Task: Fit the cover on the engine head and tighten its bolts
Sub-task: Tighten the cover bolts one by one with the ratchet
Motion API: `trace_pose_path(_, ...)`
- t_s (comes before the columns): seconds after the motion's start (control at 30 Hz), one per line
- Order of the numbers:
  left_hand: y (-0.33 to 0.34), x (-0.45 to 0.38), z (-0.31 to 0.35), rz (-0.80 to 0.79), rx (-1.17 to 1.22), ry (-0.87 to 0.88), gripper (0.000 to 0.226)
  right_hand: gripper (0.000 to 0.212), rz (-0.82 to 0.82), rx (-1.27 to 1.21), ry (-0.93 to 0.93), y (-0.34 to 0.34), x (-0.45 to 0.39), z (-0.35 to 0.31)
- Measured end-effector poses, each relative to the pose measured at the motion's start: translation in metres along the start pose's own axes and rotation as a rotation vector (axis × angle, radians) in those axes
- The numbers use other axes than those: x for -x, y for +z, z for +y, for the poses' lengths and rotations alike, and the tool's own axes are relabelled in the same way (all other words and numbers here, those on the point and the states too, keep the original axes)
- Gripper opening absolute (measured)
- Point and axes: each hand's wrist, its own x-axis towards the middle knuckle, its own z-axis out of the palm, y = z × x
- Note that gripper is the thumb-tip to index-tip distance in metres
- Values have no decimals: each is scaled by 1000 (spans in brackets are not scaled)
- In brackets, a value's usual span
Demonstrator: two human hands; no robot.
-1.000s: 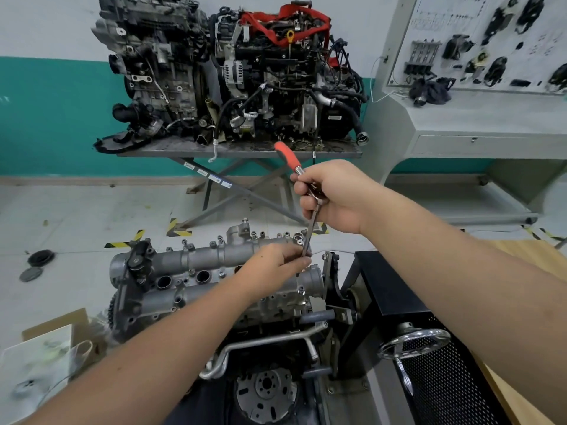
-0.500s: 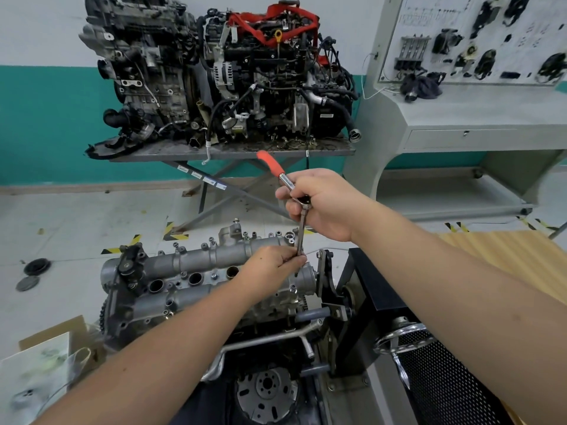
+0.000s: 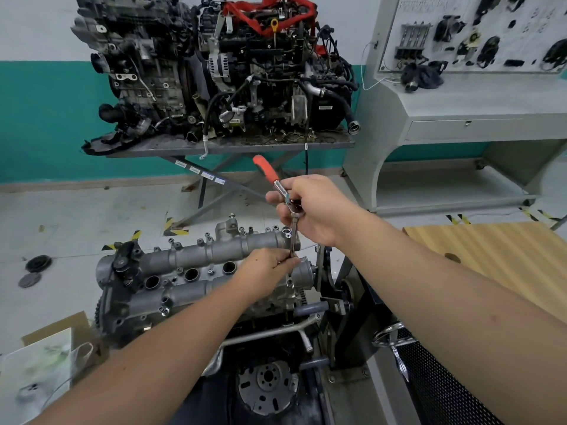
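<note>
My right hand (image 3: 316,210) grips the head of a ratchet (image 3: 277,184), fingers curled around it, with the orange handle sticking up and away to the left over open floor. A slim extension bar (image 3: 294,239) drops straight down from the ratchet to the cover (image 3: 196,265). My left hand (image 3: 265,274) pinches the lower end of that bar between fingertips and thumb, right where it meets the cover near its right end; the bolt beneath is hidden by my fingers.

The grey cover already sits on the engine head (image 3: 184,305), which is mounted on a black stand (image 3: 362,305) low in the middle of the view. Several small bolts (image 3: 211,272) stand along the cover's far edge and between its round wells. The stand's upright plate is just beside the cover's right end, close to the bar. A handwheel (image 3: 391,332) sticks out on the stand's near right side.

Bare floor lies beyond the cover's far edge, up to a steel table (image 3: 230,145) carrying two engines (image 3: 214,65). A cardboard box (image 3: 52,363) sits near the engine head's near left corner. A wooden board (image 3: 491,253) lies to the right, under my right forearm, and a grey display bench (image 3: 460,111) stands at the far right.
</note>
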Motion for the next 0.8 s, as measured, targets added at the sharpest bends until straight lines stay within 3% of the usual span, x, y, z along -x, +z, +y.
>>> trace_pose_path(0.6,7,2,-3,-30,-62,-10,38,27,-77,6,76,-8,-8,13)
trace_pose_path(0.8,13,0,-6,-73,-136,-24,43,24,-101,-384,140,-18,-5,29)
